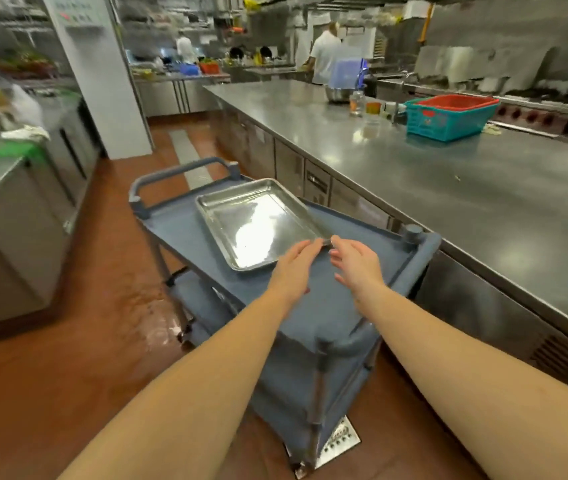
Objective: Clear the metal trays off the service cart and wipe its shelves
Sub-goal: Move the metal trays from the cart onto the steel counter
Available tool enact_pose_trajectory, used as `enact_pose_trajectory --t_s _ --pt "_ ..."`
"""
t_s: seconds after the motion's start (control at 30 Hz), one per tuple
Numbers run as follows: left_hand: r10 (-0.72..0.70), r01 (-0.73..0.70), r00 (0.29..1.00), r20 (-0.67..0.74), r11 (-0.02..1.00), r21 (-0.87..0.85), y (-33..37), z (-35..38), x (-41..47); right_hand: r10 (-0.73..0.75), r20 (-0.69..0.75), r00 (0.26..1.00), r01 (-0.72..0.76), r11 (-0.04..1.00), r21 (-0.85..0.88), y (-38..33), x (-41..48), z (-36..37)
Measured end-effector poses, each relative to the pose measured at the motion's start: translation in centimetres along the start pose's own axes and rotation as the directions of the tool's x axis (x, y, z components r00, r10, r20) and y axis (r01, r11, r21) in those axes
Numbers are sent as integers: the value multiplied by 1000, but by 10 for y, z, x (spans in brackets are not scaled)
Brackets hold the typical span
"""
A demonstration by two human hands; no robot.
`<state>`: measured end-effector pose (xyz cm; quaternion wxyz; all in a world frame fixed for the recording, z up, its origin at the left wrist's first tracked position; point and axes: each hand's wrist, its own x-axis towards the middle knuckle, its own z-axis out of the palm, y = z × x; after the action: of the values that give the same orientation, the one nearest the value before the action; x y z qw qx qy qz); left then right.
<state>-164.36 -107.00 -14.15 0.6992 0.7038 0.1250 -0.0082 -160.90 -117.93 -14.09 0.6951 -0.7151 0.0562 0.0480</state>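
A shiny metal tray sits on the top shelf of the blue service cart, toward its far side. Both hands reach for the tray's near corner. The left hand is open with fingers flat by the rim. The right hand is open too, fingertips just touching the corner. Neither hand grips it yet. Lifted by one corner, the tray could tip and slip.
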Motion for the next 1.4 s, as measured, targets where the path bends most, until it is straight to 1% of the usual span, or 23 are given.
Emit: enact_pose_trajectory --t_s 0.1,0.23,0.33,0.47,0.63,0.83,0.9,1.03,1.17,1.4 --pt "-21 19 997 -71 999 -39 -8 -84 -22 22 80 997 -21 1000 -19 7 -24 76" --pt "-57 46 981 -183 997 -65 -19 -180 -42 31 148 989 -25 999 -41 13 -46 167" --pt "-84 68 968 -235 995 -78 -28 -234 -49 33 193 981 -22 998 -59 20 -54 220" --pt "-101 82 963 -248 993 -85 -37 -279 -38 42 210 977 -21 995 -102 26 -48 269" --pt "-112 101 974 -196 993 -67 -36 -303 12 52 189 981 -40 997 -68 26 -2 303" --pt "-139 141 982 -128 990 3 -23 -337 107 86 79 993 -86 996 -3 16 101 349" --pt "-150 155 982 -118 987 34 -12 -353 143 112 62 992 -112 994 4 13 134 370" --pt "-149 155 983 -110 987 44 5 -381 210 128 48 991 -129 992 14 4 184 404" --pt "-158 161 987 -34 984 79 13 -394 263 146 -9 989 -146 989 28 -3 224 420" --pt "-151 131 980 127 979 158 18 -414 357 153 -183 971 -152 988 20 -6 282 441"
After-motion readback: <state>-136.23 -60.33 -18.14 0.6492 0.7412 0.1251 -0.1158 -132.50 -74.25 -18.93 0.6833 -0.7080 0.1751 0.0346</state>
